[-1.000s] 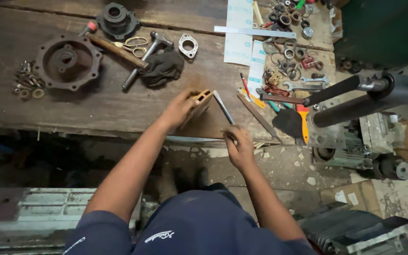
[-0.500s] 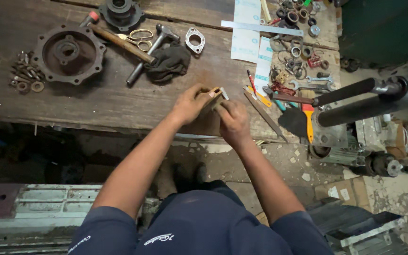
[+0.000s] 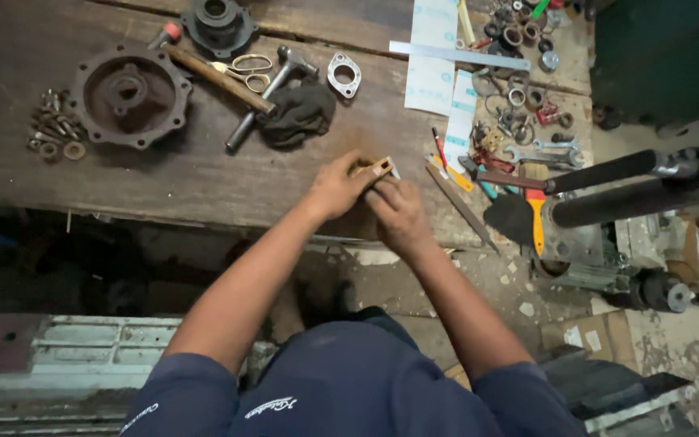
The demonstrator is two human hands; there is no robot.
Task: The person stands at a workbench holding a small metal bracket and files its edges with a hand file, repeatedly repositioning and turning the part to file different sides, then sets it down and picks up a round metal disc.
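Both hands meet at the counter [image 3: 204, 174] front edge. Left hand [image 3: 335, 188] has fingers closed on a small tan block [image 3: 374, 168], held just above the wood. Right hand [image 3: 398, 212] pinches at the block's near end; what it grips is hidden. Step looks like fitting or trimming. Next move calls for a steady left hold.
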